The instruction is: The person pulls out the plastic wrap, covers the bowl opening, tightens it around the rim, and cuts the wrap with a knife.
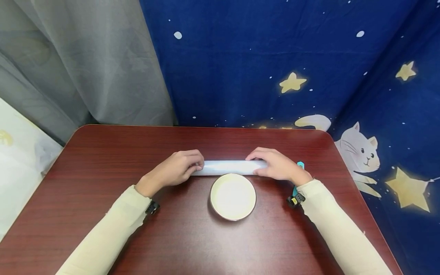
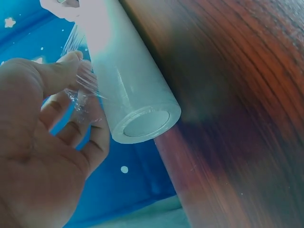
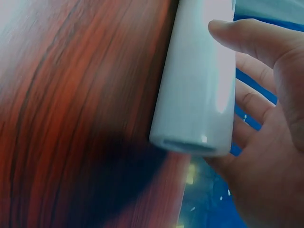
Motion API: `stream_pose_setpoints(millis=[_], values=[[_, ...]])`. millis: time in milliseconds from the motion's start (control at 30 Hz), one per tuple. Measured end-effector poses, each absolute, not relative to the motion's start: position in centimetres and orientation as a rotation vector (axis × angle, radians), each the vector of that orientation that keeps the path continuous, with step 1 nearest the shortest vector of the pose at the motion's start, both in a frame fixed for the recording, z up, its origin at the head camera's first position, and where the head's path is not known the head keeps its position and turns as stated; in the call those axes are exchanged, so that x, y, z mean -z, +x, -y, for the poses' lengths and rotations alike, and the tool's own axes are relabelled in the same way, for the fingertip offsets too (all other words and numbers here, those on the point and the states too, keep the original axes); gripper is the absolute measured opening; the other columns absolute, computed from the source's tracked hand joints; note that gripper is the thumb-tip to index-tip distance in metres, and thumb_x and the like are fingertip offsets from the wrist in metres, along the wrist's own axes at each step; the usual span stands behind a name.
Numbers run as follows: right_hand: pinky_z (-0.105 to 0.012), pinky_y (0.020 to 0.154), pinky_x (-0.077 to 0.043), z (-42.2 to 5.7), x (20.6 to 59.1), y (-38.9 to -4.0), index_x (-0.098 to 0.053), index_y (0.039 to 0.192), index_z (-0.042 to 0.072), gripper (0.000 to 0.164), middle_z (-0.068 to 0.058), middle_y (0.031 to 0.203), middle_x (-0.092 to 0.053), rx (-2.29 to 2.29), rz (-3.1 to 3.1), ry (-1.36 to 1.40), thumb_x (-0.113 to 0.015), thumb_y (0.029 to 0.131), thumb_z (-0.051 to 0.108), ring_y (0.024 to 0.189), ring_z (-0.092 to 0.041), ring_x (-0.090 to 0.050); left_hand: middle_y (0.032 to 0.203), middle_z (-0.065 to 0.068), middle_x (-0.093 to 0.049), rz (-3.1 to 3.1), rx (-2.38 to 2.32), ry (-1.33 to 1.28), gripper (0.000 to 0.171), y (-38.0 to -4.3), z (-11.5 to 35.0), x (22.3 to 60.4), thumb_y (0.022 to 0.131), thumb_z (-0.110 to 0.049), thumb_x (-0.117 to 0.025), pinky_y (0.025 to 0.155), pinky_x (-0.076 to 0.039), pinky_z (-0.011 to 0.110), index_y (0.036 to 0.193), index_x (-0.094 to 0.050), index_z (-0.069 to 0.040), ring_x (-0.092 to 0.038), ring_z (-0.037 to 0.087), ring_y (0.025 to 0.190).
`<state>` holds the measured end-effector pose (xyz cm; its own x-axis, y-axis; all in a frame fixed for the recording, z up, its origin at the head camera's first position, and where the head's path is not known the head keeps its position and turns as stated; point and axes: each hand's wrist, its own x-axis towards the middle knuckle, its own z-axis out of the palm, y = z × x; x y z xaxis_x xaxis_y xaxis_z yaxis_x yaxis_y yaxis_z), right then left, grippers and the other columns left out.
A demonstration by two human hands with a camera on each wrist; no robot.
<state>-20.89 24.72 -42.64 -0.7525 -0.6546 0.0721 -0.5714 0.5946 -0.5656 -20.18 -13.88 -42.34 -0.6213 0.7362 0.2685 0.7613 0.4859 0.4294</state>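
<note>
Now, at the roll's (image 1: 227, 168) nine o'clock end, the left hand (image 1: 180, 167) pinches loose film (image 2: 86, 81), the roll sits at the bowl's (image 1: 233, 197) twelve o'clock, and the right hand (image 1: 276, 165) grasps its three o'clock end.

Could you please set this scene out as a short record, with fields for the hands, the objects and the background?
left hand: pinches loose clear film at the left end of the roll
right hand: grips the roll near its right end
roll: whitish, hollow-cored, crosswise between both hands
bowl: pale, dark-rimmed, on the reddish-brown table, nearer the person than the roll
teal object: partly hidden; kind unclear
background: starry blue curtain, grey curtain
</note>
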Motion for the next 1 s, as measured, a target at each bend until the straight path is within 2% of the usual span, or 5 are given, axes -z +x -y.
stream_pose_setpoints(millis=[200,433,733,867,1000], values=[[-0.046,0.101,-0.055,-23.6,42.7,-21.1,-0.078,0.132,0.014,0.040,0.002,0.129,-0.072,0.912,-2.643,-1.148,-0.086,0.093,0.007,0.118,-0.019,-0.066,0.108,-0.005,-0.074,2.707,0.865,-1.365,0.009,-20.0,14.0,42.1,0.107,-0.007,-0.070,0.093,-0.057,0.042,0.107,-0.077,-0.013,-0.067,0.013,0.098],[-0.045,0.104,-0.054,-22.6,42.8,-21.5,-0.079,0.130,0.013,0.037,0.000,0.129,-0.072,0.929,-2.601,-1.253,-0.084,0.094,0.006,0.121,-0.020,-0.066,0.104,-0.009,-0.074,2.746,0.898,-1.377,0.009,-20.0,14.2,42.0,0.107,-0.010,-0.071,0.090,-0.055,0.044,0.108,-0.079,-0.016,-0.065,0.011,0.094],[-0.045,0.097,-0.057,-21.0,42.8,-21.9,-0.077,0.105,0.016,0.008,0.004,0.115,-0.071,0.960,-2.644,-1.270,-0.080,0.100,0.009,0.109,-0.017,-0.067,0.105,-0.010,-0.075,2.753,0.912,-1.428,0.010,-20.0,14.2,41.8,0.108,-0.012,-0.072,0.090,-0.056,0.043,0.109,-0.080,-0.016,-0.067,0.012,0.098],[-0.040,0.093,-0.056,-20.5,42.9,-22.0,-0.074,0.097,0.018,0.013,0.006,0.108,-0.068,0.943,-2.672,-1.268,-0.076,0.103,0.008,0.103,-0.015,-0.063,0.105,-0.010,-0.074,2.754,0.905,-1.432,0.010,-20.0,14.1,41.8,0.108,-0.012,-0.071,0.090,-0.057,0.042,0.110,-0.080,-0.016,-0.067,0.011,0.099],[-0.039,0.091,-0.052,-20.3,42.9,-21.7,-0.069,0.097,0.019,0.013,0.006,0.106,-0.065,0.906,-2.700,-1.263,-0.072,0.105,0.009,0.100,-0.015,-0.058,0.104,-0.009,-0.074,2.763,0.901,-1.417,0.010,-20.0,14.1,41.8,0.108,-0.012,-0.071,0.088,-0.057,0.041,0.110,-0.080,-0.015,-0.067,0.010,0.097]])
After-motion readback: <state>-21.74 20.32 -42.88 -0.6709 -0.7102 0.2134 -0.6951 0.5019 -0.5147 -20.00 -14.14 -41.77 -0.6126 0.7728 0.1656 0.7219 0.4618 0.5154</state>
